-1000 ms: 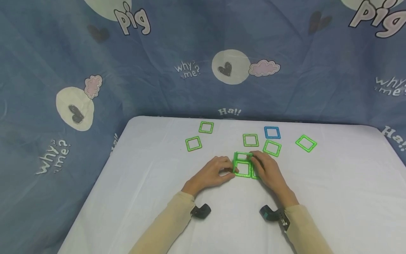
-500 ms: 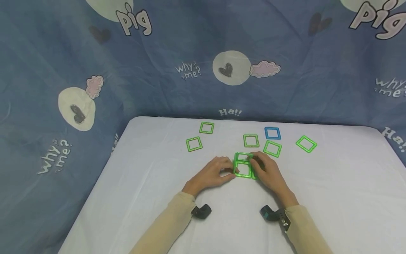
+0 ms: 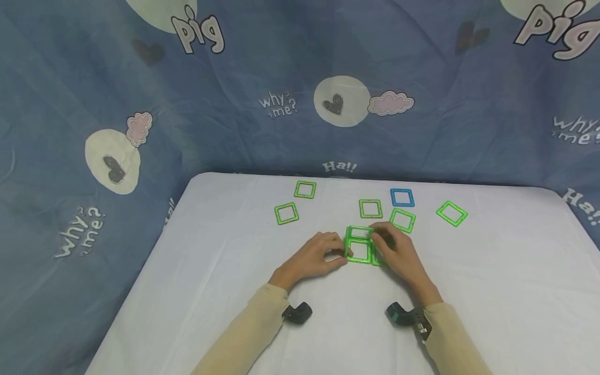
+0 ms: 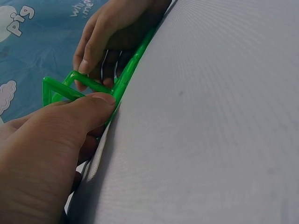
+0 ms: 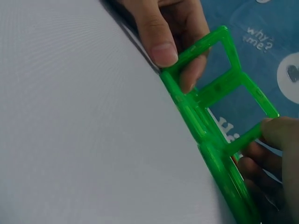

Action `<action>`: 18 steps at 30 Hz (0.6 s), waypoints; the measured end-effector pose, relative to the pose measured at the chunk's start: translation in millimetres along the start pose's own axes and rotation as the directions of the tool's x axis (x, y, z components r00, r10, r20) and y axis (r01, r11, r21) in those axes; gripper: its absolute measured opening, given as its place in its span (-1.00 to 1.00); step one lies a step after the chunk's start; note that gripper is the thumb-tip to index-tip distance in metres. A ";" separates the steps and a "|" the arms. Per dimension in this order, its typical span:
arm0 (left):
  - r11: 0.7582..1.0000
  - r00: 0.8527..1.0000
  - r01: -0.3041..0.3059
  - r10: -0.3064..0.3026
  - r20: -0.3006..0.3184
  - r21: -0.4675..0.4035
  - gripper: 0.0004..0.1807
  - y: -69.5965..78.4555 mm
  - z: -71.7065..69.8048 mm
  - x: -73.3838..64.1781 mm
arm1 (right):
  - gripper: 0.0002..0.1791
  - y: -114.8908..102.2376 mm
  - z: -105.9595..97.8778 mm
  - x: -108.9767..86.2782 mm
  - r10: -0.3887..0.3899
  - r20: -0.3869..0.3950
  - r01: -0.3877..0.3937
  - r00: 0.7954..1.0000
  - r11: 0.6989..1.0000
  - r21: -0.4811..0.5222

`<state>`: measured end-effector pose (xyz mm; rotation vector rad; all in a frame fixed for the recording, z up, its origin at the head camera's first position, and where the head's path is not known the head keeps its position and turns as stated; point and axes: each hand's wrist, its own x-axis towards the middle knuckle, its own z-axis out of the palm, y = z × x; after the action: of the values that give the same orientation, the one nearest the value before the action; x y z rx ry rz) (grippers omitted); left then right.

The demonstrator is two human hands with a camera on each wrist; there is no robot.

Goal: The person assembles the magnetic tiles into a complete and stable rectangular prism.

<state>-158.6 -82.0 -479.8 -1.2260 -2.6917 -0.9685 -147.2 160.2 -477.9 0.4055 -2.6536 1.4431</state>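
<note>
Green square magnetic tiles with open centres form a small structure (image 3: 359,261) on the white table. Tiles lie flat at its base, and others stand upright from them. My left hand (image 3: 313,255) pinches the upright tile (image 5: 201,48) on the left side between thumb and fingers. On the opposite side, my right hand (image 3: 400,255) holds the top corner of another upright tile (image 5: 248,139) with thumb and fingertips. A flat tile (image 3: 377,258) at the right is partly hidden beneath that hand.
Loose green tiles lie behind the structure: two at the left (image 3: 305,189) (image 3: 286,213), one in the middle (image 3: 371,209), one behind my right hand (image 3: 402,220) and one farther right (image 3: 452,213). A blue tile (image 3: 402,197) lies near the back edge. A patterned blue cloth (image 3: 225,135) hangs behind the table.
The fingers of my right hand shift slightly at the upright tile's corner. My left hand and the structure keep their places.
</note>
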 end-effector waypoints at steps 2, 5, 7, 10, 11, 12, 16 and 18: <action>1.000 1.000 -0.001 0.001 -0.002 0.001 -0.83 0.0 -0.1 -0.3 | -0.71 0.2 -1.1 -0.1 0.001 -0.003 -0.001 1.000 1.000 0.003; 1.000 1.000 0.001 -0.001 -0.008 0.004 -0.83 0.2 0.0 -0.7 | -0.70 1.3 -3.2 0.4 -0.006 -0.014 0.006 1.000 1.000 0.005; 1.000 1.000 0.000 0.000 -0.010 0.002 -0.83 0.3 0.1 -1.0 | -0.71 2.3 -4.8 0.6 -0.011 -0.027 0.011 1.000 1.000 0.000; 1.000 1.000 -0.002 0.002 -0.008 -0.002 -0.83 0.2 0.5 -1.4 | -0.72 4.4 -7.5 1.1 -0.024 -0.049 0.023 0.999 1.000 -0.009; 1.000 1.000 -0.002 0.002 -0.007 -0.003 -0.83 0.0 0.7 -1.4 | -0.73 5.1 -8.5 1.2 -0.028 -0.057 0.027 0.998 1.000 -0.010; 1.000 1.000 -0.001 0.001 -0.005 -0.003 -0.83 -0.1 0.8 -1.4 | -0.74 5.6 -9.7 1.3 -0.030 -0.066 0.030 0.997 1.000 -0.008; 1.000 1.000 0.004 -0.004 -0.004 0.001 -0.83 -0.9 1.5 -1.5 | -0.74 -1.6 -16.8 0.1 -0.016 -0.087 0.016 0.996 1.000 -0.008; 1.000 1.000 0.004 -0.004 -0.005 0.005 -0.83 -1.3 1.7 -1.5 | -0.74 -0.4 -19.8 0.0 0.002 -0.096 -0.003 0.995 1.000 -0.016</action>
<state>-158.0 -82.7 -482.3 -1.2168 -2.6921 -0.9637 -147.9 176.4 -466.7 0.3233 -2.5897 1.4035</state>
